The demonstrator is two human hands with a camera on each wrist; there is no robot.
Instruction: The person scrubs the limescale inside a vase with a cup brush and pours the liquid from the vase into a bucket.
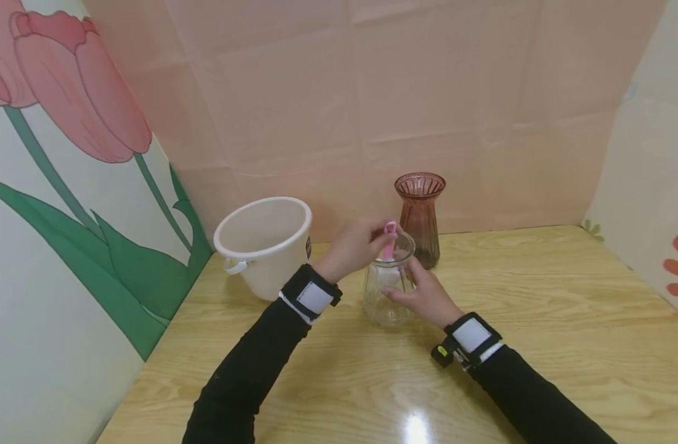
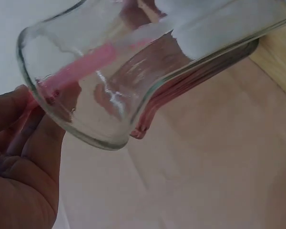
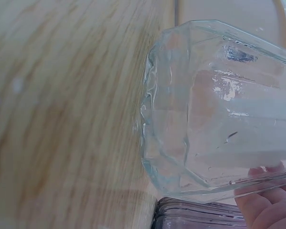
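Hands both clamped — left (image 1: 354,245) pinching pink brush (image 1: 389,242), right (image 1: 422,293) gripping clear vase (image 1: 387,288).

Hand (image 2: 19,162) beside glass jar (image 2: 109,86), perhaps touching

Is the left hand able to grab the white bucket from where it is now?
Probably yes. The white bucket stands just beside the left hand with nothing between them, but that hand is holding a pink handle in the clear glass vase, so it must let go first.
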